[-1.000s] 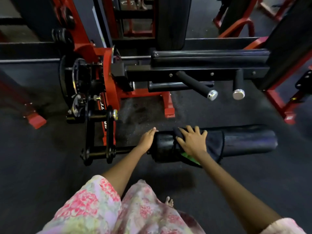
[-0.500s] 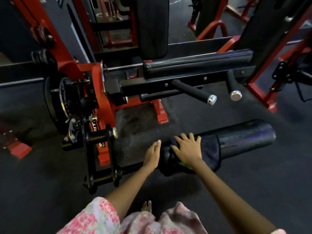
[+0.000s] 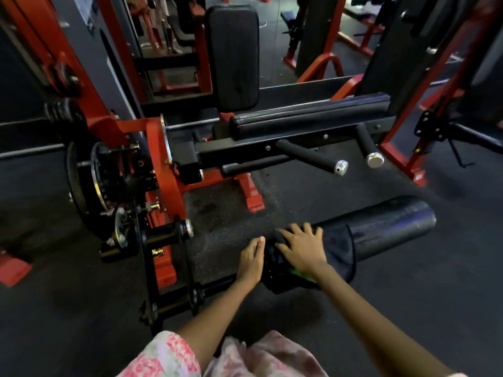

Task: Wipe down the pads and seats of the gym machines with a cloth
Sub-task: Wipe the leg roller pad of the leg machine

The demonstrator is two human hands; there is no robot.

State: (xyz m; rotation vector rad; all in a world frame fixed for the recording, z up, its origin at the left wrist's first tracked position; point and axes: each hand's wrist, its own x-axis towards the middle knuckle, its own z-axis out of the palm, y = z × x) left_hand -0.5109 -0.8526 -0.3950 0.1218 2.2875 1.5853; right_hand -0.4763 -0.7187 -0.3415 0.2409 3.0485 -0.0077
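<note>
Black vinyl roller pad (image 3: 381, 227) runs off rightward from her flat right hand (image 3: 302, 247), pressing the dark cloth (image 3: 337, 246); the left hand (image 3: 251, 258) rests open-fingered against its near end.

Dark rubber gym floor (image 3: 408, 308) carries the red machine frame (image 3: 166, 186).

We can read no text here: a small yellow marking on the red machine frame (image 3: 158, 252) beside the pivot is too blurred to make out, as is a pale sheet (image 3: 88, 9) on the grey panel upper left.
</note>
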